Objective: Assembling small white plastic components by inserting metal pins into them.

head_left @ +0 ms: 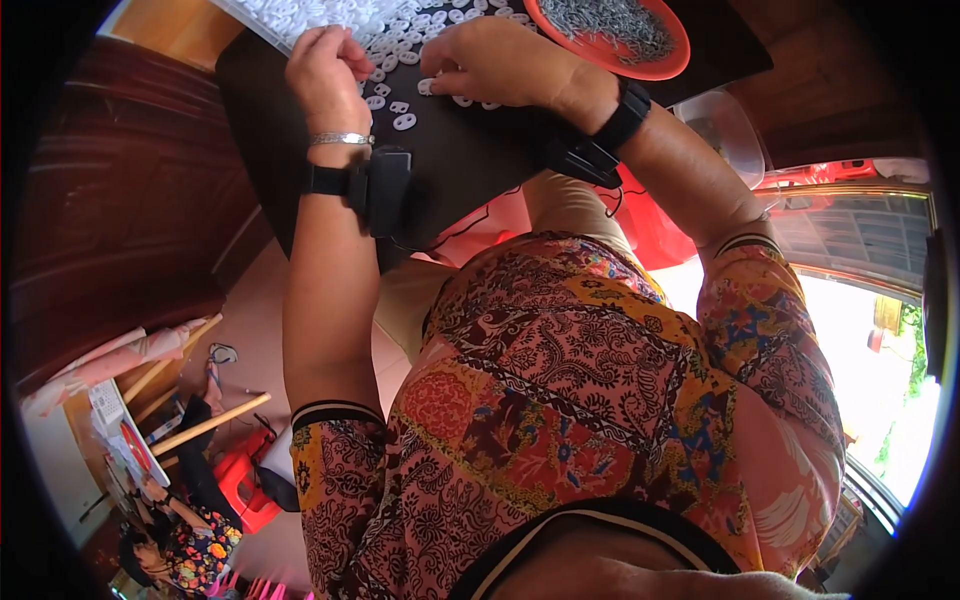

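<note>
Small white oval plastic pieces [404,121], each with two holes, lie scattered over a black tabletop [470,150]. My right hand [500,65] is bent low over them, its thumb and fingers closed on one white oval piece [427,87]. To its left, my left hand [328,78] is held with curled fingers by the corner of a clear tray [285,45] full of more white parts. Whatever is between those left fingers is hidden. An orange-red bowl [655,70] of small grey metal screws stands beyond my right wrist.
A clear plastic tub [735,135] is right of the table, near red plastic items [655,225]. Black devices [388,190] are strapped to both my wrists, with thin cables hanging. Another person [190,540] sits at the lower left beside a red stool [243,490].
</note>
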A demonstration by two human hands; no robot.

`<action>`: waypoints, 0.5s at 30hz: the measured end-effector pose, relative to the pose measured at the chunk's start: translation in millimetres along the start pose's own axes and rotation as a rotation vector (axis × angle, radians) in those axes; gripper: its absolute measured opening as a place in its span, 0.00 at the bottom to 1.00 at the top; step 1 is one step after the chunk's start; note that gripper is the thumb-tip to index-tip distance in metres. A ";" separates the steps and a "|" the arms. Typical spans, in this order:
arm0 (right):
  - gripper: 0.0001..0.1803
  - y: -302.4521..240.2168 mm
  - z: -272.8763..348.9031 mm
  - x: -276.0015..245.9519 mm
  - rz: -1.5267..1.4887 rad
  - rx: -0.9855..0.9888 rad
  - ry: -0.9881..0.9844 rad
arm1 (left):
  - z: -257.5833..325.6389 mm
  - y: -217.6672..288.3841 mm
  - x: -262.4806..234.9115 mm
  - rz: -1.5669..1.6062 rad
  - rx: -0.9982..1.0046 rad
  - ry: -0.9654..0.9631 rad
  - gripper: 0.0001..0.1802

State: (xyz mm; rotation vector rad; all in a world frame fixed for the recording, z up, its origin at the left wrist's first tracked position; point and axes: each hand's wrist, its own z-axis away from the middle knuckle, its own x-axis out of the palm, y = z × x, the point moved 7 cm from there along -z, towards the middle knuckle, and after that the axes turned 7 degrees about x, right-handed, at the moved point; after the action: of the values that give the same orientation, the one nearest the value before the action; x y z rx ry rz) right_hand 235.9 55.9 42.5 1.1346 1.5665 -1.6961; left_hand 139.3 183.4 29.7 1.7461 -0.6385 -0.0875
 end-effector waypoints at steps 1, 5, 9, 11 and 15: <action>0.10 -3.6 -5.8 2.2 0.079 -0.054 0.038 | 0.5 -0.6 3.1 0.003 -0.003 -0.027 0.07; 0.10 -13.0 -15.7 10.8 0.171 0.030 -0.077 | 3.3 0.3 6.1 -0.003 0.008 -0.046 0.07; 0.10 -14.4 -20.0 12.6 0.268 -0.043 -0.047 | 2.3 -2.2 5.8 0.017 -0.002 -0.058 0.06; 0.09 -8.8 -21.5 9.7 0.205 -0.064 0.038 | 2.0 -2.1 5.0 -0.041 0.006 -0.073 0.09; 0.13 -5.3 -16.0 -15.1 0.104 -0.148 0.199 | 0.6 -1.6 5.9 -0.036 0.022 -0.092 0.09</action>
State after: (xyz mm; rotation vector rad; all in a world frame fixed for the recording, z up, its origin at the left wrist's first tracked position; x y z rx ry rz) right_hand 242.1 70.2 58.8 1.3157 1.6901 -1.4107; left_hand 144.6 180.3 29.6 1.7830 -0.6770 -0.1875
